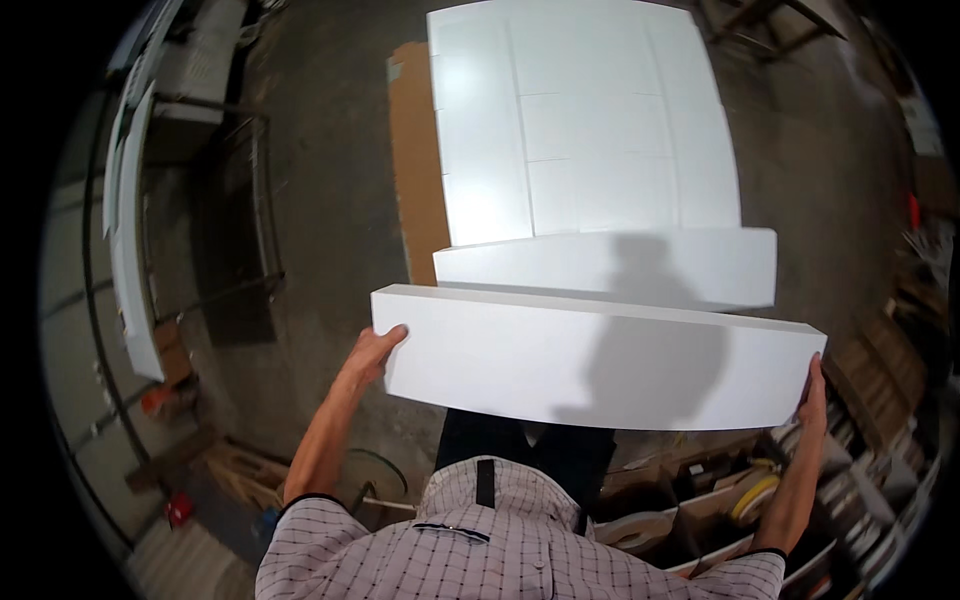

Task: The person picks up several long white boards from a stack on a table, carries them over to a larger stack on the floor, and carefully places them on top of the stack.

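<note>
A long white box-shaped panel (pixel 490 350) is held level in front of my body, one end in each hand. At its left end, my left hand (pixel 378 350) has the thumb on the front face, with the other fingers hidden behind it. My right hand (pixel 813 395) grips the right end along its edge, and its fingers show only in part. Just beyond lies a similar white panel (pixel 520 265), partly covered by the held one. Farther off spreads a large white surface (pixel 590 130) made up of several white pieces set close together. A shadow falls across both long panels.
Brown cardboard (pixel 415 150) sticks out along the white surface's left side. Far left stands a metal rack (pixel 262 190) beside long white panels (pixel 128 250). A divided bin (pixel 700 520) with rolls of tape (pixel 755 497) is near my right arm. Wooden boards (pixel 870 380) lean at right.
</note>
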A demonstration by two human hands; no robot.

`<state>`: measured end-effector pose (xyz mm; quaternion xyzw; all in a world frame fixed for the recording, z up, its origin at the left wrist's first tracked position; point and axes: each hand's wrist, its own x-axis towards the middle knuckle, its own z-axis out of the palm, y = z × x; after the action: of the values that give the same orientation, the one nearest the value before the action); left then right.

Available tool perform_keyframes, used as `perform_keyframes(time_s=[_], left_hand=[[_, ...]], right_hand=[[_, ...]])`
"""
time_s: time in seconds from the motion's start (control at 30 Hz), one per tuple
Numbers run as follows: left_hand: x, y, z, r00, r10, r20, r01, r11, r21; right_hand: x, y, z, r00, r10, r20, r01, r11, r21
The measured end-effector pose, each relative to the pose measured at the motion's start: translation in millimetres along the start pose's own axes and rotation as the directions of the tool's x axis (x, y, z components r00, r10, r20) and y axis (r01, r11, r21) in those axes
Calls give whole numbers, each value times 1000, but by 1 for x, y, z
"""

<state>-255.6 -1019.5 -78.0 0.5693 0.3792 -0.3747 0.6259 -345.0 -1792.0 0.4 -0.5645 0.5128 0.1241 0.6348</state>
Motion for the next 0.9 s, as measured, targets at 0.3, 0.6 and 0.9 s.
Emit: perform_keyframes(time_s=[0.3,0.6,0.9], left_hand=[[61,1,57,984,77,-159,-88,994,-63],[72,-3,76,981,-5,-192,-11,997,-82],[79,5,90,981,-18,-193,2,997,-79]], right_hand=[[160,-56,27,984,24,177,-31,999,36],[226,-63,23,974,114,195,-110,993,-33],[250,-70,11,981,161,111,-156,986,-55]])
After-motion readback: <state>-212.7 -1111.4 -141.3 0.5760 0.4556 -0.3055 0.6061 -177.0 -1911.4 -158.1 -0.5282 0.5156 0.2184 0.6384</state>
